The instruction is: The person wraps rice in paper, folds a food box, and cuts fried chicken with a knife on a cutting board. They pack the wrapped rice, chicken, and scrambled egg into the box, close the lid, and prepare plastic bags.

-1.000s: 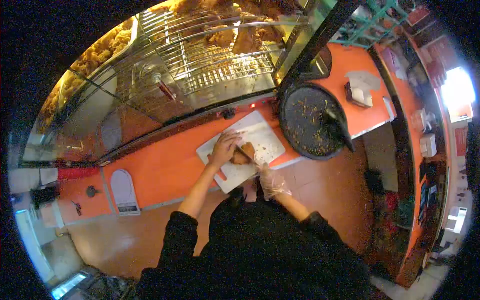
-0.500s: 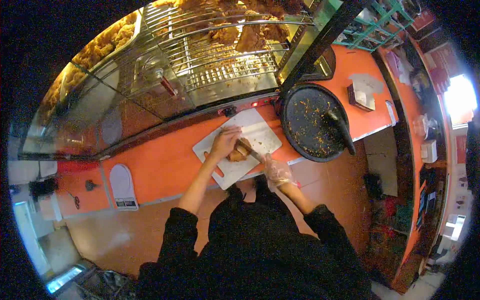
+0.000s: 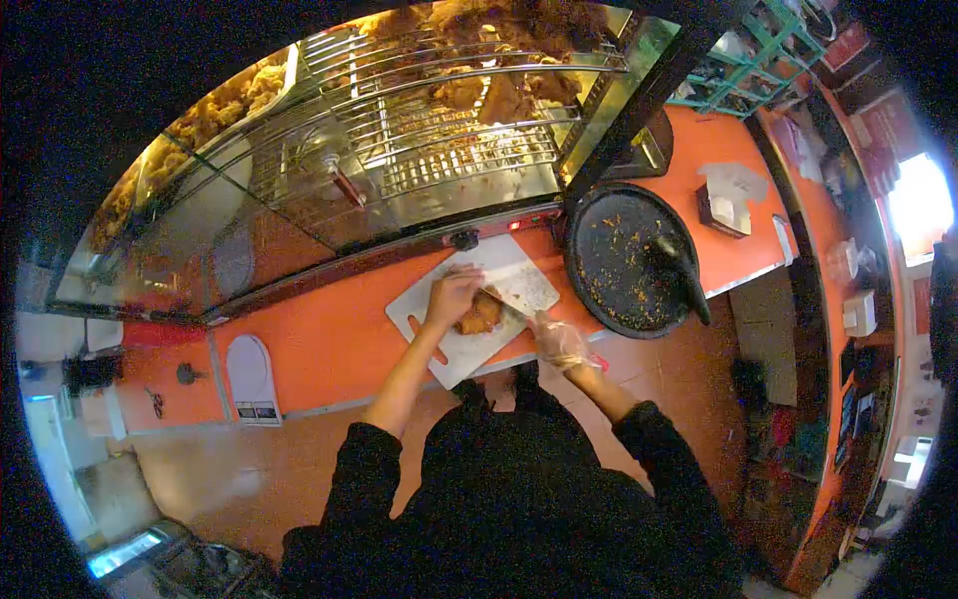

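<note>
A piece of fried chicken [image 3: 480, 314] lies on the white cutting board [image 3: 447, 369], which rests on the orange counter. My left hand [image 3: 455, 295] is at the chicken's upper left edge, fingers bent over it and the knife's far end; its fingertips are too small to tell what they grip. My right hand [image 3: 564, 344], in a clear plastic glove, is closed on the handle of a knife [image 3: 513, 302]. The blade slants up and left across the board, along the chicken's right side.
A black stone mortar [image 3: 634, 260] with crumbs and a pestle stands right of the board. Beyond it is an open box [image 3: 724, 212]. A glass display case [image 3: 399, 150] borders the counter's back. A white scale [image 3: 250, 379] sits at the left.
The knife has shifted from over the chicken to its right side, and my right hand has moved slightly right and down. More of the chicken's browned top shows. The whole view has shifted slightly.
</note>
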Demonstrator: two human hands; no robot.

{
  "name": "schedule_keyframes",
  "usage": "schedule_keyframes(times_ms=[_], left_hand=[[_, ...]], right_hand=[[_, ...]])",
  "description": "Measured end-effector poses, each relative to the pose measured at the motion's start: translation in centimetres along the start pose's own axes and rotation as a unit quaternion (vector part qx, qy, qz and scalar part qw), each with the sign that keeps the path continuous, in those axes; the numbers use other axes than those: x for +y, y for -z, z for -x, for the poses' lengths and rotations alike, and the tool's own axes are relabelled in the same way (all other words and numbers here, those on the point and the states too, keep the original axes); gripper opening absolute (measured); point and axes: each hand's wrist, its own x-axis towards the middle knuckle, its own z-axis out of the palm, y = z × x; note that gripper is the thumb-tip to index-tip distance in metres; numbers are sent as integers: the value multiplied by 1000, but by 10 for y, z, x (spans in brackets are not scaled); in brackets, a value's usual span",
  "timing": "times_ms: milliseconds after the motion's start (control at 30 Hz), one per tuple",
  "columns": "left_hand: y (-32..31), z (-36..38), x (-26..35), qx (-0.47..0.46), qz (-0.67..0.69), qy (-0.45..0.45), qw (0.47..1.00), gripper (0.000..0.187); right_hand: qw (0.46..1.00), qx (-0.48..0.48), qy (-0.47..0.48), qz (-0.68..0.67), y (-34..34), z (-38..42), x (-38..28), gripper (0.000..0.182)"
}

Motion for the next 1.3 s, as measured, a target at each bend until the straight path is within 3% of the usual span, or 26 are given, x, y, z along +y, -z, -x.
schedule_keyframes(times_ms=[33,133,200,267,333,433,467,600,667,700,767,800,833,867,933,967,1033,1200,1267,1300], left_hand=[[-1,4,-3,-1,-19,8,1000,14],[2,2,-12,-40,-31,-34,998,16],[0,-2,-14,-48,-26,-14,998,16],[6,1,-3,-60,-21,5,998,16],[28,-4,32,-27,22,19,999,16],[52,11,57,-19,25,31,999,16],[53,22,31,-66,-6,16,998,15],[38,30,15,-59,19,48,997,13],[45,26,10,-88,14,112,990,13],[50,23,11,-90,10,110,990,13],[55,37,20,-73,21,75,994,14],[53,40,19,-53,-2,27,998,16],[50,43,16,-49,0,22,999,16],[53,47,9,-69,9,49,996,16],[63,44,1,-107,26,91,990,16],[63,48,-4,-106,24,94,990,16],[61,50,8,-77,-18,10,997,16],[89,45,31,-51,3,68,996,16],[104,47,52,45,-64,-17,997,15],[104,52,48,48,-65,-14,997,15]], right_hand=[[979,-53,-73,-185,28,-5,-3,30],[972,-98,-130,-167,42,-4,-11,32],[975,-113,-98,-165,54,-9,-8,24],[976,-127,-69,-165,77,-8,-11,19],[952,-160,-129,-228,111,-15,-16,18],[946,-189,-157,-209,151,-11,-55,17],[912,-193,-211,-294,150,-13,-63,42],[895,-189,-246,-322,104,0,-73,22],[905,-103,-191,-367,96,1,-74,22],[904,-99,-192,-369,83,-3,-78,22],[893,-205,-229,-329,55,10,-95,23],[907,-139,-202,-342,92,5,-89,25],[910,-135,-201,-337,106,5,-85,25],[835,-189,-262,-445,116,1,-83,25],[743,-230,-309,-547,116,-13,-80,26],[799,-219,-285,-482,112,-13,-81,28],[888,-195,-236,-343,99,-2,-88,31],[928,-160,-185,-280,116,-16,-84,23],[954,-133,-102,-249,152,-16,-89,18],[954,-135,-99,-249,150,-16,-95,18]])
